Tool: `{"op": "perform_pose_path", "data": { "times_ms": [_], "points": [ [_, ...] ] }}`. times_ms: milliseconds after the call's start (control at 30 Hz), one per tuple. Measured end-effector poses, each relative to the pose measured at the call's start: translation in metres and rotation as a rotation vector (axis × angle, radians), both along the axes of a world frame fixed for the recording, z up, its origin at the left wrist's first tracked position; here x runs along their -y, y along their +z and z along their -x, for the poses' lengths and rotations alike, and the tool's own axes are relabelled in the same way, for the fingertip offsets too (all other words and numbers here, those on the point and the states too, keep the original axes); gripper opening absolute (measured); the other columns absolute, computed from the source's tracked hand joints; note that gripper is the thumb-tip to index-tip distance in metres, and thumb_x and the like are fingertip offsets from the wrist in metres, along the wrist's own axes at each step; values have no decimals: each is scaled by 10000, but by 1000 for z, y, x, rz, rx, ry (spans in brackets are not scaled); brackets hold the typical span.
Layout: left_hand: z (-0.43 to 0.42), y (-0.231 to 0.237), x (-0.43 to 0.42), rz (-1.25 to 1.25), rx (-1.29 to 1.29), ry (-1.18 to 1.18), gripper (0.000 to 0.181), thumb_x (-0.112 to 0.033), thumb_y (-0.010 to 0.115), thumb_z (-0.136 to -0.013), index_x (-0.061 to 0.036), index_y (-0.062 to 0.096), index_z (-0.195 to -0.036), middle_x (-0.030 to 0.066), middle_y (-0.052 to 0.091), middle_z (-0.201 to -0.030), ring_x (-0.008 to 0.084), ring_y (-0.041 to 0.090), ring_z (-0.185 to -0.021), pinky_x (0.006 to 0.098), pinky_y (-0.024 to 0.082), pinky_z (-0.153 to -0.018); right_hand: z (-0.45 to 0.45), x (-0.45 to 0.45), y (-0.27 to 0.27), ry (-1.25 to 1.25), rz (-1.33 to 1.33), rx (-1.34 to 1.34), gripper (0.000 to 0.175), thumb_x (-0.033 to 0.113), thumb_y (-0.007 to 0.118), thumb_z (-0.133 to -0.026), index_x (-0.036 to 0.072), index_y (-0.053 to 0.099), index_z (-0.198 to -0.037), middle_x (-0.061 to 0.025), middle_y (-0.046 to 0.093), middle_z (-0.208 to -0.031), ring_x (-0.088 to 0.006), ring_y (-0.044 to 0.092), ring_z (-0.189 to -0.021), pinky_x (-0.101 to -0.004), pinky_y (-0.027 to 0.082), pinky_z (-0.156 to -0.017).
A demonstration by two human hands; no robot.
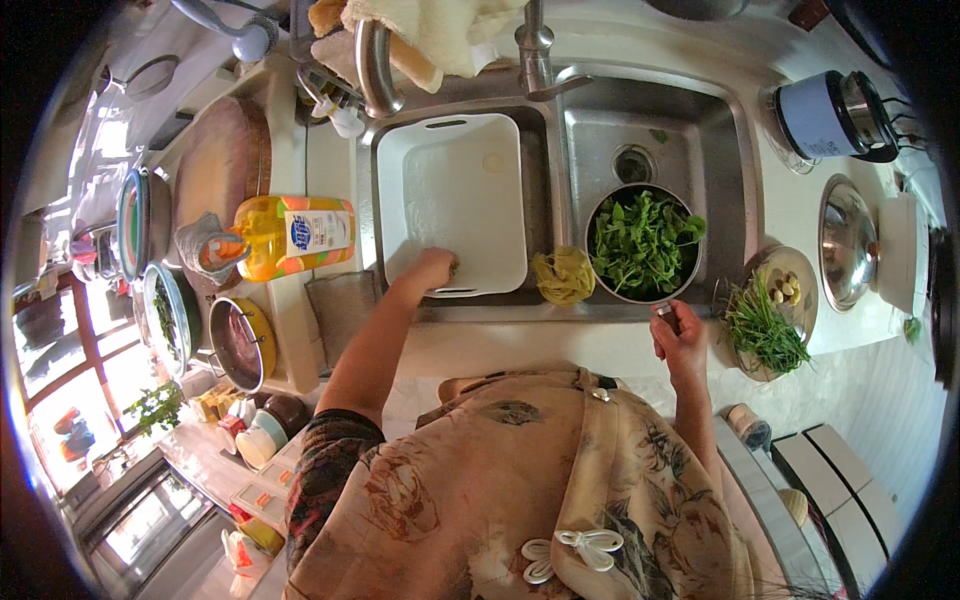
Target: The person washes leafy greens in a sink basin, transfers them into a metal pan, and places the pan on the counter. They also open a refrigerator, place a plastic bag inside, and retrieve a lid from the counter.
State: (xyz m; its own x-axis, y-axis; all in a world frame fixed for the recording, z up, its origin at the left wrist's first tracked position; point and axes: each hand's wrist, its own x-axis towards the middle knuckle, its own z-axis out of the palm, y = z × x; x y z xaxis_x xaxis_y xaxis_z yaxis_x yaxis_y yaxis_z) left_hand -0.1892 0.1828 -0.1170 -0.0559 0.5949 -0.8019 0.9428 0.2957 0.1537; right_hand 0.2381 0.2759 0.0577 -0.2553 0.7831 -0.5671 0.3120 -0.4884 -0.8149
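Note:
My right hand (pixel 679 334) is closed around the handle (pixel 665 309) of a round metal pot. The pot (pixel 700 262) holds a heap of leafy greens (pixel 641 240) and sits at the right sink bowl. My left hand (pixel 435 268) reaches over the front edge of a white rectangular plastic basin (pixel 457 195) set in the left sink bowl. Its fingers are curled downward, with a small greenish bit at the fingertips, too small to identify. A crumpled yellowish cloth or bag (pixel 562 276) lies on the divider, against the pot.
A faucet (pixel 534 56) rises behind the sinks. To the left stand a yellow detergent bottle (pixel 300 236), a round wooden cutting board (pixel 225 157) and a yellow pot (pixel 262 345). On the right are a plate (pixel 806 281) with chives and garlic cloves, a metal lid (pixel 847 240) and a blue appliance (pixel 814 116).

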Motion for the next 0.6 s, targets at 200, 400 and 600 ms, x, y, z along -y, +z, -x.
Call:
{"op": "perform_pose_path", "data": {
  "times_ms": [200, 400, 600],
  "points": [
    [4, 16, 12, -358, 3, -140, 254, -84, 550, -811, -83, 676, -1033, 191, 655, -966, 349, 621, -983, 435, 490, -866, 0, 0, -1, -22, -22, 5, 137, 95, 604, -876, 19, 580, -987, 36, 488, -619, -38, 418, -478, -223, 328, -425],
    [30, 64, -8, -234, 263, 593, 208, -27, 536, -834, -95, 653, -992, 125, 622, -793, 236, 655, -745, 356, 511, -672, 2, -7, 6, -31, -54, -10, 131, 89, 603, -872, 12, 589, -978, 37, 488, -610, -38, 414, -476, -222, 308, -416],
    [52, 106, -9, -539, 173, 520, 201, 27, 524, -864, -54, 614, -1025, 84, 643, -824, 164, 627, -709, 319, 483, -646, 7, -11, 6, -71, -40, -88, 128, 83, 604, -868, 13, 595, -974, 36, 495, -609, -39, 410, -474, -220, 302, -414]
  ]
}}
